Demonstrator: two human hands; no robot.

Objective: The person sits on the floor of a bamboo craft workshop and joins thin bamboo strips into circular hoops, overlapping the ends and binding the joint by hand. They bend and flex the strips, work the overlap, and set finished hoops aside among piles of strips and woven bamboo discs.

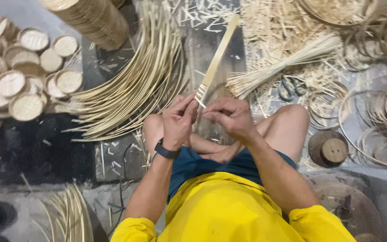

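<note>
I saw the left hand (178,120) pinched on the near end of a flat bamboo slat (216,57), fingers closed around it where its tip was split into thin strips. The right hand (230,115) sat just beside it, fingertips drawn together on one of those strips. The slat rose away from the hands, tilted toward the far edge of the floor (36,152). A dark band (166,151) circled the left wrist. Left of the slat lay a fan of long curved splints (131,89), and beyond it, by the floor's left edge, a heap of small round woven lids (23,85). To the right lay a tied bundle of thin sticks (283,67), scissors (291,87) near it, and a round wooden block (328,149) beside the right knee.
</note>
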